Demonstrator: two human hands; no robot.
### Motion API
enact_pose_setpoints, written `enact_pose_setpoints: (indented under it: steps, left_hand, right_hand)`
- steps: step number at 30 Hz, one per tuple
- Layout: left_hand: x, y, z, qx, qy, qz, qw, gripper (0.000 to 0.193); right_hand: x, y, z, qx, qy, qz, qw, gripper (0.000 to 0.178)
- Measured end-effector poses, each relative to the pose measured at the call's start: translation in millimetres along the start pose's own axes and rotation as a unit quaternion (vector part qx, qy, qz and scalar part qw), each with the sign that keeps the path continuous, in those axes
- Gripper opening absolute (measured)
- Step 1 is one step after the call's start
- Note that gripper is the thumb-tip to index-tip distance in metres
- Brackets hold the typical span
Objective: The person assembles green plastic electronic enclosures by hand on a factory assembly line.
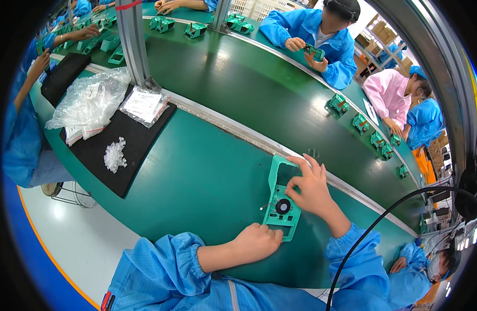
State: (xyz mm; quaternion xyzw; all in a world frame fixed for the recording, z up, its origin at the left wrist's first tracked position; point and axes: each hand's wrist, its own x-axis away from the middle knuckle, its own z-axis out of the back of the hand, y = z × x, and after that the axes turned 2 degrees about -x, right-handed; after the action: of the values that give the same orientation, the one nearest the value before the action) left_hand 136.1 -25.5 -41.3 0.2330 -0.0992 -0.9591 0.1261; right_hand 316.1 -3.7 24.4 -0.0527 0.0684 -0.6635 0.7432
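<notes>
One green housing [276, 198] in curled left hand [255, 242], against partly spread right hand [312, 188]

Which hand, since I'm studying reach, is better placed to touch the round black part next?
Probably the right hand: it's beside the round black part, while the left hand is farther off.

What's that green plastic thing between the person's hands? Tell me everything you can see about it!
It's a long, light-green casing, seemingly plastic, with raised edges and a large opening at its far end. A round black part with a grey middle, like a little fan, sits on it; thin wires stick out leftward to a small pale plug. It seems to lie on the green table, inside facing up. The right hand touches its far end; the left hand is at its near-left corner.
</notes>
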Motion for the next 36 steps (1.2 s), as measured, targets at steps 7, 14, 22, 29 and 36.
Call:
enact_pose_setpoints:
  steps: [7, 14, 22, 29, 36]
  left_hand:
    - [-1, 1, 1, -0.001, 0.006, 0.011, 1.000, 0.025]
    - [-2, 1, 3, -0.014, -0.002, 0.005, 1.000, 0.025]
    - [-2, 0, 2, -0.014, 0.005, 0.002, 1.000, 0.025]
    - [-2, -2, 3, 0.001, -0.005, 0.001, 1.000, 0.011]
    - [-1, -2, 4, -0.011, 0.009, -0.007, 1.000, 0.025]
  right_hand:
    - [0, 0, 0, -0.009, -0.006, 0.004, 1.000, 0.010]
    - [1, 2, -4, -0.016, 0.016, 0.012, 1.000, 0.011]
    - [-1, 4, -6, -0.007, 0.023, 0.020, 1.000, 0.011]
    - [-11, 0, -5, -0.028, 0.008, -0.032, 0.999, 0.018]
    - [-12, 12, -2, -0.143, -0.060, -0.060, 0.986, 0.020]
